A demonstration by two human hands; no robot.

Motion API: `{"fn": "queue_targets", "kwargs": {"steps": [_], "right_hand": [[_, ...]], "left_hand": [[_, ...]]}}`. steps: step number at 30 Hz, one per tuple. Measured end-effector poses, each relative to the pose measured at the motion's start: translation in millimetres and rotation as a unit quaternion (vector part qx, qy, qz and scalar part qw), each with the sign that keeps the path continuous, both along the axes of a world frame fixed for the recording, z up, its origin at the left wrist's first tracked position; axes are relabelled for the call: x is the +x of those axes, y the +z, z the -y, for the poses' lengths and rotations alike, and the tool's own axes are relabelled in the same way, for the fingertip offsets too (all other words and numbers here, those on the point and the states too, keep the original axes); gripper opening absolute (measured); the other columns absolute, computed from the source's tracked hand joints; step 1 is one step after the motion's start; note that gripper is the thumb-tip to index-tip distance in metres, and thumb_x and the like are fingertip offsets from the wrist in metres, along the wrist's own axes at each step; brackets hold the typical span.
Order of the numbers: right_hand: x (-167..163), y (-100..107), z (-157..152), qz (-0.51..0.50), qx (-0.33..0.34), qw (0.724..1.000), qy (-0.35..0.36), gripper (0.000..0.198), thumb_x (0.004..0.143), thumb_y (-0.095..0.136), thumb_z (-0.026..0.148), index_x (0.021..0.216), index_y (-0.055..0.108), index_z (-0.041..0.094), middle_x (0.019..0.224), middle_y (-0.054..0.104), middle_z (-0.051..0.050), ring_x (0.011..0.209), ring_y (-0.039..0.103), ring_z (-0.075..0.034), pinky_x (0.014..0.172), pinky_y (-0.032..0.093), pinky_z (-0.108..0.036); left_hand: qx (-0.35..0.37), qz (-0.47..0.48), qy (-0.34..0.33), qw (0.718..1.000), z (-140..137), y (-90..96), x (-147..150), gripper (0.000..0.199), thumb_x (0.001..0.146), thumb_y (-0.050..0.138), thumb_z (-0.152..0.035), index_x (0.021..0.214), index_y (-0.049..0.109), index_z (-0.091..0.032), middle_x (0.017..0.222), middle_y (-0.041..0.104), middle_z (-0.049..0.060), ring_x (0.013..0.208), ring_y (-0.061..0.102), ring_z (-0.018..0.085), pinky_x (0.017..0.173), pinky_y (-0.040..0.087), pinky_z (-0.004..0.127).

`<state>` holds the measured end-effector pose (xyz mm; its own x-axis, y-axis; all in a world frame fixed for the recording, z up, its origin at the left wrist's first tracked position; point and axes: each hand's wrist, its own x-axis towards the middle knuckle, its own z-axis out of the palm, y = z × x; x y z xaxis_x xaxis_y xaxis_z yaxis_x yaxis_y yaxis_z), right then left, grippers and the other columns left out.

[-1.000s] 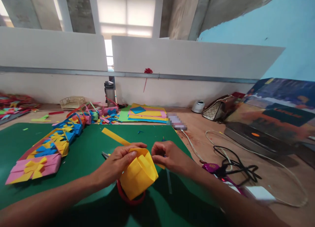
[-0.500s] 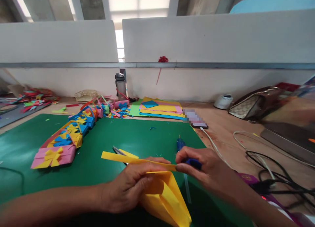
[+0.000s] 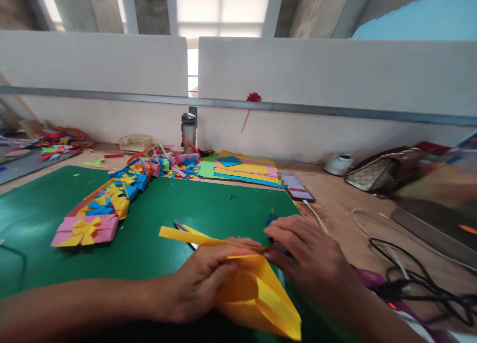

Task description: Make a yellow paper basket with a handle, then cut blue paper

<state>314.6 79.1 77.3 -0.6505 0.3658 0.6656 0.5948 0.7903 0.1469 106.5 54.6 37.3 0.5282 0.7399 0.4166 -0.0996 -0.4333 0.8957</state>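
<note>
My left hand [image 3: 199,278] is closed on a folded yellow paper piece [image 3: 274,303], which has an open pocket facing me. A yellow paper strip [image 3: 178,235] runs along its upper edge under my left fingers, its free end sticking out to the left. My right hand [image 3: 315,258] pinches the strip's right end between thumb and fingers. Partly hidden behind my right hand is a blue glue gun [image 3: 273,218] lying on the green mat [image 3: 156,263]. Scissors [image 3: 179,226] lie beyond the strip, mostly covered by it.
Folded paper baskets with bows [image 3: 87,229] stand in a row at left. Coloured paper sheets [image 3: 246,168] are stacked at the back, beside a phone [image 3: 300,190] on a cable. A bottle [image 3: 189,133] stands near the partition. Black cables [image 3: 417,253] and a bag [image 3: 380,171] occupy the right.
My right fingers have shifted over the strip's right end and hide more of the glue gun. The yellow paper piece has tilted slightly. The whole view has also shifted a little.
</note>
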Motion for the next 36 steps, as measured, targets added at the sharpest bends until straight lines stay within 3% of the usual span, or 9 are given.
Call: {"fn": "queue_targets", "kwargs": {"steps": [3, 6, 13, 16, 18, 21, 23, 28, 36], "right_hand": [[1, -2, 6, 0.063, 0.132, 0.989, -0.016, 0.008, 0.083, 0.053, 0.017, 0.087, 0.059, 0.016, 0.071, 0.063, -0.005, 0.075, 0.058, -0.018, 0.073, 0.046, -0.034], [-1, -2, 14, 0.111, 0.164, 0.979, -0.051, 0.012, 0.085, 0.05, 0.017, 0.087, 0.061, 0.014, 0.062, 0.059, -0.003, 0.065, 0.055, -0.016, 0.065, 0.044, -0.031], [-7, -12, 16, 0.134, 0.163, 0.973, -0.098, 0.027, 0.085, 0.037, 0.007, 0.08, 0.063, 0.01, 0.058, 0.056, -0.005, 0.059, 0.05, -0.016, 0.059, 0.037, -0.03], [-2, -11, 4, 0.057, 0.075, 0.984, -0.149, 0.029, 0.084, 0.039, 0.008, 0.065, 0.06, 0.013, 0.056, 0.056, -0.005, 0.055, 0.049, -0.014, 0.055, 0.034, -0.028], [3, -5, -5, -0.068, -0.075, 0.979, -0.177, 0.025, 0.083, 0.045, 0.016, 0.062, 0.058, 0.014, 0.057, 0.059, -0.004, 0.054, 0.05, -0.013, 0.052, 0.035, -0.025], [9, 6, -13, -0.274, -0.326, 0.894, -0.142, 0.027, 0.079, 0.053, 0.032, 0.06, 0.058, 0.013, 0.058, 0.061, -0.004, 0.052, 0.053, -0.012, 0.05, 0.039, -0.023], [8, 12, -10, -0.356, -0.413, 0.833, -0.091, 0.029, 0.075, 0.057, 0.037, 0.06, 0.06, 0.013, 0.059, 0.063, -0.004, 0.054, 0.055, -0.013, 0.051, 0.042, -0.023], [1, 19, 13, -0.431, -0.439, 0.788, -0.019, 0.028, 0.068, 0.065, 0.04, 0.065, 0.064, 0.013, 0.062, 0.064, -0.004, 0.055, 0.055, -0.013, 0.051, 0.045, -0.023], [-2, 16, 22, -0.408, -0.396, 0.822, -0.026, 0.024, 0.07, 0.063, 0.038, 0.064, 0.065, 0.015, 0.063, 0.065, -0.003, 0.059, 0.059, -0.015, 0.054, 0.048, -0.024]], "left_hand": [[-0.142, 0.022, 0.029, 0.989, 1, -1.3, 2, 0.033, 0.088, 0.042, -0.032, 0.114, 0.059, -0.021, 0.123, 0.056, 0.006, 0.109, 0.052, 0.02, 0.093, 0.04, 0.03], [-0.233, 0.057, 0.033, 0.97, 1, -4.3, 5, 0.037, 0.085, 0.046, -0.038, 0.115, 0.059, -0.021, 0.115, 0.061, 0.006, 0.099, 0.057, 0.021, 0.084, 0.045, 0.029], [-0.232, 0.066, 0.054, 0.969, 4, -1.7, 12, 0.04, 0.082, 0.051, -0.041, 0.113, 0.06, -0.017, 0.107, 0.064, 0.008, 0.092, 0.057, 0.02, 0.079, 0.045, 0.027], [-0.227, 0.035, 0.062, 0.971, 7, 2.5, 13, 0.042, 0.081, 0.05, -0.043, 0.109, 0.062, -0.015, 0.094, 0.067, 0.007, 0.081, 0.059, 0.019, 0.069, 0.047, 0.025], [-0.225, 0.023, 0.071, 0.972, 8, 7.2, 14, 0.042, 0.08, 0.051, -0.045, 0.106, 0.064, -0.014, 0.09, 0.067, 0.007, 0.079, 0.059, 0.019, 0.066, 0.047, 0.024], [-0.234, 0.007, 0.085, 0.969, 5, 17.4, 16, 0.043, 0.077, 0.054, -0.045, 0.105, 0.063, -0.014, 0.088, 0.068, 0.007, 0.076, 0.06, 0.019, 0.063, 0.047, 0.023], [-0.243, 0.009, 0.086, 0.966, 2, 24.8, 19, 0.044, 0.075, 0.056, -0.043, 0.106, 0.063, -0.013, 0.086, 0.069, 0.007, 0.075, 0.061, 0.019, 0.063, 0.047, 0.023], [-0.273, 0.022, 0.078, 0.959, -3, 35.6, 28, 0.045, 0.074, 0.056, -0.036, 0.112, 0.059, -0.012, 0.087, 0.069, 0.007, 0.071, 0.062, 0.017, 0.062, 0.047, 0.024], [-0.249, -0.013, 0.095, 0.964, -1, 34.7, 36, 0.038, 0.072, 0.058, -0.034, 0.104, 0.064, -0.014, 0.085, 0.069, 0.006, 0.07, 0.061, 0.018, 0.059, 0.046, 0.023]]}}
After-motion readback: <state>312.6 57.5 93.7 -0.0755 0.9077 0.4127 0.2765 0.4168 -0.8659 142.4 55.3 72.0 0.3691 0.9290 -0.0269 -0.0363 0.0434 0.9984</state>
